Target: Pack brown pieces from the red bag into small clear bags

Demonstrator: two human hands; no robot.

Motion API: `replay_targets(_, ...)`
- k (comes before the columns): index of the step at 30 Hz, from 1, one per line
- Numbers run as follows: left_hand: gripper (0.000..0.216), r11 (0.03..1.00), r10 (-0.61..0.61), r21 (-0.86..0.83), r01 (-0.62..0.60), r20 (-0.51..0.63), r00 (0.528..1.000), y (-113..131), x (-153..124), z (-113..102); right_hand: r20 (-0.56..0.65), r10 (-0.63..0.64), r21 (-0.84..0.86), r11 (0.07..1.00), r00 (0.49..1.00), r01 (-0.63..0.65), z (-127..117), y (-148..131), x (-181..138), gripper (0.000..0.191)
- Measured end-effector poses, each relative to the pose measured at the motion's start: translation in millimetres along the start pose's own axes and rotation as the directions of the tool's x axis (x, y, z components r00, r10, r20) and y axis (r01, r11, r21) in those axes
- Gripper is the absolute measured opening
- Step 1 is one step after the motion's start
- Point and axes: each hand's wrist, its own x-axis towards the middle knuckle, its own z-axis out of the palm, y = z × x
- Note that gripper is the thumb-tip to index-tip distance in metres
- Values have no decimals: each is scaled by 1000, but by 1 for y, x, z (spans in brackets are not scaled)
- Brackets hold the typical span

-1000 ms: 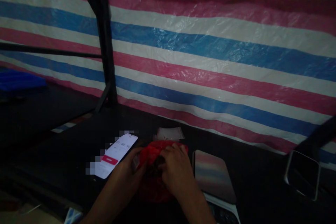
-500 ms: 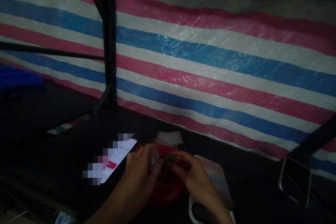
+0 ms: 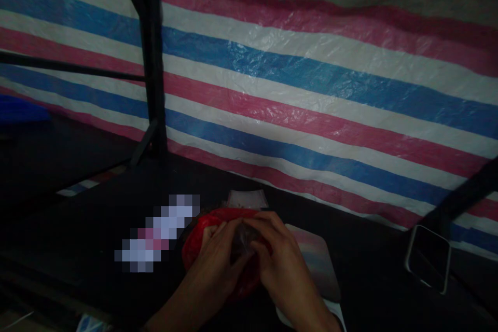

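My left hand [image 3: 218,254] and my right hand [image 3: 278,254] meet over a red bowl-like container [image 3: 193,236]. Between them is a small clear plastic bag [image 3: 243,238] with something dark in or behind it; the dim light hides what. Fingers of both hands are closed around the bag, the left on its near left side, the right at its right edge. Most of the red container's inside is covered by the hands. Just behind its rim lies a flat pale packet [image 3: 248,198] of clear plastic.
To the right of my right hand sits a flat device with a shiny plate [image 3: 317,257], like a small scale. A dark-screened device [image 3: 430,259] stands farther right. A pixelated phone-like screen [image 3: 155,238] lies left. Behind are a black post [image 3: 153,62] and striped sheeting [image 3: 291,114].
My right hand, which held a dark round thing apart from the bag, has come in against the bag in my left hand. The view has shifted slightly, and more of the red container shows.
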Motion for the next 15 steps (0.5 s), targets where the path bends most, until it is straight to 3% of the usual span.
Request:
replay_targets(6,48,983,-72,-173,62,-54,996,-7,-5,-4,67,-83,-171,981,994,93,-2,-9,4,64)
replay_targets(10,54,960,-127,-259,105,-70,989,-12,-8,-4,98,-129,-161,976,987,143,1,-14,5,70)
replay_targets(13,56,950,-149,-286,123,-70,986,-14,-8,-4,59,-147,-113,982,987,153,3,-14,6,63)
replay_targets(15,56,947,-139,-303,109,-78,987,-13,-8,-7,-36,-149,-97,985,988,145,2,-12,7,57)
